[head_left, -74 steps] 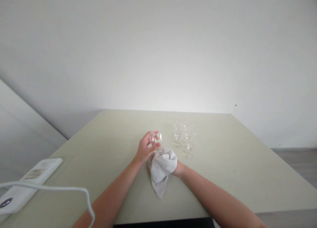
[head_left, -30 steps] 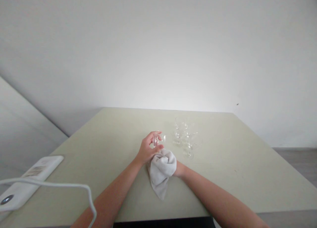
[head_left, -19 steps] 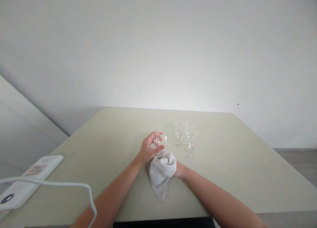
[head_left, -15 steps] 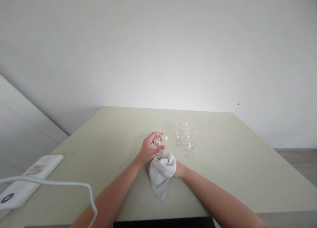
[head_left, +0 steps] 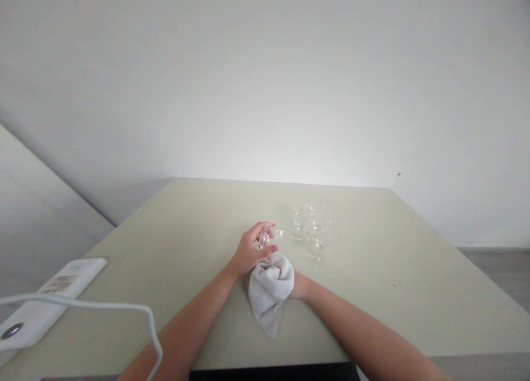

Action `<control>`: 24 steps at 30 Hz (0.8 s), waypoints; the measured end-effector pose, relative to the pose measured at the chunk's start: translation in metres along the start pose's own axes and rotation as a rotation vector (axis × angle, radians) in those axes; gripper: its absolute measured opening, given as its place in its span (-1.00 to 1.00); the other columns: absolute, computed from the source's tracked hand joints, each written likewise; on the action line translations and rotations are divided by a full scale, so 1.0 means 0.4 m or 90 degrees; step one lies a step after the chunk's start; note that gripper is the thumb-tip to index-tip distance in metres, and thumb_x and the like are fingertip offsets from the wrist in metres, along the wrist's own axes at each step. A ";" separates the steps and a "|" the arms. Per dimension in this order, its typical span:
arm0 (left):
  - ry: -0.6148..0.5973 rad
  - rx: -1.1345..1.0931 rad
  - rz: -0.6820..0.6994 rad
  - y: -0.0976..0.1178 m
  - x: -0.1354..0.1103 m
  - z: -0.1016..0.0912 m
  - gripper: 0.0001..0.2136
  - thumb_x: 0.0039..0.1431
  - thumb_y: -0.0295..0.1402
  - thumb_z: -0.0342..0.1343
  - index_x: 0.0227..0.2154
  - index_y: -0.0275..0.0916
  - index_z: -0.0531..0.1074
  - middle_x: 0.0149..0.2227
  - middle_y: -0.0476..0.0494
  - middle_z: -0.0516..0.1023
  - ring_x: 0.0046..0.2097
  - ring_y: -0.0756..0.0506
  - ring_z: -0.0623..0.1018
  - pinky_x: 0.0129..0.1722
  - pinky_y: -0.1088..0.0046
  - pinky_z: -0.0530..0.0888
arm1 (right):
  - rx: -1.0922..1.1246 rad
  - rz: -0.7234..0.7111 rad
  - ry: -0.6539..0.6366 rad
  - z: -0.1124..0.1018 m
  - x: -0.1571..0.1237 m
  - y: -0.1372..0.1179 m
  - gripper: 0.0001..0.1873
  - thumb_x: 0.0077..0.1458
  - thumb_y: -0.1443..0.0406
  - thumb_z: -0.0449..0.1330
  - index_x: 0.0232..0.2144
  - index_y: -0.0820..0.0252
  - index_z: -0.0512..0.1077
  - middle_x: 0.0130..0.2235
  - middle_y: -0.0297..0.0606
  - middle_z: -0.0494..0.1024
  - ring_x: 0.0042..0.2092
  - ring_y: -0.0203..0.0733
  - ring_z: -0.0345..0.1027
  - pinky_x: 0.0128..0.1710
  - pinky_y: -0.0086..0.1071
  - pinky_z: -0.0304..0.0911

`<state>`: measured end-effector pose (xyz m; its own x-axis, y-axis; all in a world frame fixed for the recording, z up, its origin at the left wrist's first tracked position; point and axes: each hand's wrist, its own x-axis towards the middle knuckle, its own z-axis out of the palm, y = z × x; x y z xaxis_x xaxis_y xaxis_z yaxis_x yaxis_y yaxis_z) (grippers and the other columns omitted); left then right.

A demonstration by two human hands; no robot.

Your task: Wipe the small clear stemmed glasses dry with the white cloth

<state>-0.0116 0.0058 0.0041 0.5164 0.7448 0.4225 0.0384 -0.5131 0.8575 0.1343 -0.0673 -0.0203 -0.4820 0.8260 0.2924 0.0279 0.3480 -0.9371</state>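
Your left hand (head_left: 248,251) is curled, thumb and fingers closed around a clear, rounded, shiny glass (head_left: 272,239) at twelve o'clock from the pale-grey, bunched fabric cloth (head_left: 270,287). The cloth covers your right hand (head_left: 297,286); its grip can't be told. Clear stemmed glasses (head_left: 308,225) cluster toward three o'clock; a white cable (head_left: 103,305) crosses a long white device (head_left: 35,318) at nine.

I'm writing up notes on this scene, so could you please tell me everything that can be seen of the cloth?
The cloth is pale grey and plain, and looks like soft, matte fabric. It is bunched over the right hand, hiding the fingers, with creased folds on top. One pointed end trails toward the near edge of the table; whether it touches the tabletop is unclear. The left hand is right beside its upper edge, apparently touching it.
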 end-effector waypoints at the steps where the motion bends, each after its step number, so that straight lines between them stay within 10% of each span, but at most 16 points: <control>1: -0.002 -0.001 -0.002 0.000 0.000 0.000 -0.47 0.02 -0.13 0.24 0.01 -0.28 0.32 -0.27 -0.07 0.43 -0.39 0.03 0.38 -0.35 0.51 0.36 | -0.001 0.002 -0.003 0.000 0.000 0.001 -0.68 0.04 0.06 0.19 -0.37 0.20 0.48 -0.30 -0.13 0.55 -0.17 -0.09 0.42 -0.04 -0.25 0.35; 24: -0.015 0.023 -0.015 -0.003 -0.003 0.000 -0.46 0.01 -0.06 0.23 -0.02 -0.29 0.35 -0.16 -0.18 0.49 -0.29 -0.04 0.46 -0.30 0.48 0.39 | -0.019 0.015 0.002 0.011 -0.006 -0.013 -0.78 0.06 0.19 0.19 -0.30 0.22 0.49 -0.17 -0.09 0.56 -0.02 -0.04 0.43 0.11 -0.22 0.25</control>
<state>-0.0124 0.0054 0.0025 0.5354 0.7463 0.3955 0.0805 -0.5112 0.8557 0.1314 -0.0732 -0.0170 -0.4781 0.8356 0.2705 0.0649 0.3408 -0.9379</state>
